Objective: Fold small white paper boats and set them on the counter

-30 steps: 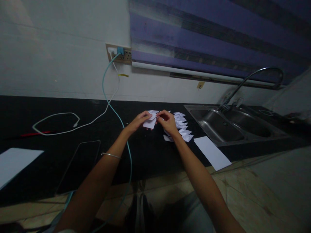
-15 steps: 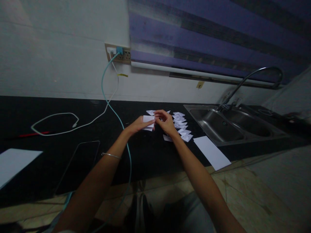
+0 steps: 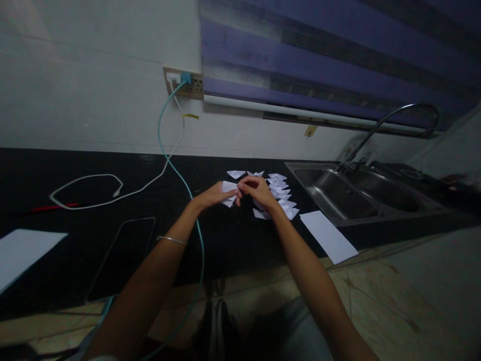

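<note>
A small piece of folded white paper point(image 3: 228, 187) is held above the black counter point(image 3: 233, 240). My left hand point(image 3: 215, 194) is closed on it, thumb lying across its face. At the paper's right edge, the fingertips of my right hand point(image 3: 258, 190) pinch together, touching the paper's corner. Just right of that hand lie several folded white paper pieces point(image 3: 281, 190) in an overlapping column, some partly hidden by the wrist. Behind the hands, another pointed folded piece point(image 3: 236, 174) rests on the counter.
White sheets lie at the right point(image 3: 328, 235) by the steel sink point(image 3: 345, 195). More white paper point(image 3: 26, 253) and a dark phone-like slab point(image 3: 122, 255) are at the left. A teal cable point(image 3: 201, 240) runs under my left forearm; a white cable point(image 3: 93, 206) loops beyond.
The held paper has tilted and its outline looks more angular. My right hand has lowered slightly, uncovering more of the folded pieces behind it.
</note>
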Demonstrator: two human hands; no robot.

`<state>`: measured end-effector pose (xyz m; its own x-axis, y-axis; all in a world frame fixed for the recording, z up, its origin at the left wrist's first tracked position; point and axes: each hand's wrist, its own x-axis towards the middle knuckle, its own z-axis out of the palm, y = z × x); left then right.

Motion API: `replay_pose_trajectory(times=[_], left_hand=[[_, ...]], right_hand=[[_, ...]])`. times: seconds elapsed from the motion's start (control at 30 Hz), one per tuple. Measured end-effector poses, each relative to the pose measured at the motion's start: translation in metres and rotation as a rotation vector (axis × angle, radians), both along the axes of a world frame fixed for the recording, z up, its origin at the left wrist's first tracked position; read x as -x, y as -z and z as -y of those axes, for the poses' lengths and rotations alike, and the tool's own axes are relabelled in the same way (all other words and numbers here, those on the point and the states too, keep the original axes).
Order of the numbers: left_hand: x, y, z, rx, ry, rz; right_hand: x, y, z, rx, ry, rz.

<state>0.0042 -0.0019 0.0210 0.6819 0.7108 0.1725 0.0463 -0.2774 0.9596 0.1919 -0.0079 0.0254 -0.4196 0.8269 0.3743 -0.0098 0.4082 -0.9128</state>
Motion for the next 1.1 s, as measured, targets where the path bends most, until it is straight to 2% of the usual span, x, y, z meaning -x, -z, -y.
replay_pose_trajectory(times=[0.3, 0.47, 0.57, 0.77, 0.9, 1.1], left_hand=[[0.001, -0.001, 0.001, 0.007, 0.063, -0.037], [0.003, 0.001, 0.0, -0.009, -0.026, -0.056], [0.004, 0.0, -0.001, -0.014, -0.079, -0.066], [0.007, 0.001, -0.003, -0.031, -0.069, -0.058], [0.007, 0.003, -0.005, -0.056, -0.072, -0.088], [0.007, 0.001, -0.003, -0.09, -0.046, -0.085]], right_hand=[[-0.004, -0.002, -0.003, -0.073, 0.081, 0.087], [-0.007, 0.004, -0.01, -0.147, 0.226, 0.109], [-0.008, 0.005, -0.013, -0.146, 0.255, 0.103], [-0.009, 0.004, -0.012, -0.099, 0.242, 0.064], [-0.011, 0.003, -0.011, -0.035, 0.154, 0.05], [-0.009, 0.001, -0.005, -0.009, 0.049, 0.152]])
